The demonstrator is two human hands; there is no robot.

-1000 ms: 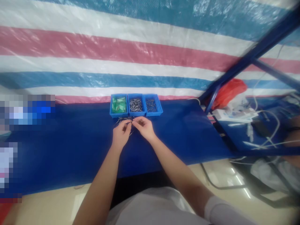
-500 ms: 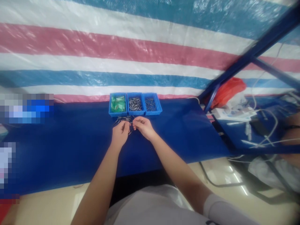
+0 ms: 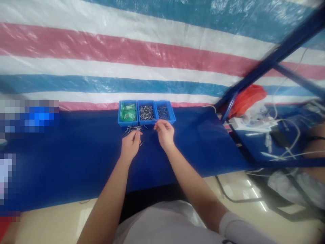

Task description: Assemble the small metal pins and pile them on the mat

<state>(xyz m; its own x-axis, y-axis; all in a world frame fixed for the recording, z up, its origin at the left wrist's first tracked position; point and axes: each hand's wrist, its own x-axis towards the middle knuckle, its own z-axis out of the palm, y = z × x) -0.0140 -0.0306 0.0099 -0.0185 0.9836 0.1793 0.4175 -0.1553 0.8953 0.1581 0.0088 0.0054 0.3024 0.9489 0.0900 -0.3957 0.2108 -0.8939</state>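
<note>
Three blue bins stand side by side: the left bin [image 3: 128, 123] holds green packets, the middle bin [image 3: 146, 122] many metal pins, the right bin [image 3: 166, 122] fewer pins. My left hand [image 3: 131, 142], fingers closed, rests by a loose pile of pins [image 3: 135, 128] in front of the bins; what it pinches is too small to make out. My right hand [image 3: 164, 133] is in a pinch at the front of the middle and right bins, with a thin pin seemingly at its fingertips.
The bins stand on a blue table [image 3: 83, 152] against a striped sheet [image 3: 114, 47]. At the right are a blue metal frame [image 3: 269, 57], a red bag [image 3: 250, 98], cables and part of a person's arm [image 3: 316, 145].
My right hand has moved away from my left hand, to the right and slightly forward toward the bins. My left hand has stayed by the pile.
</note>
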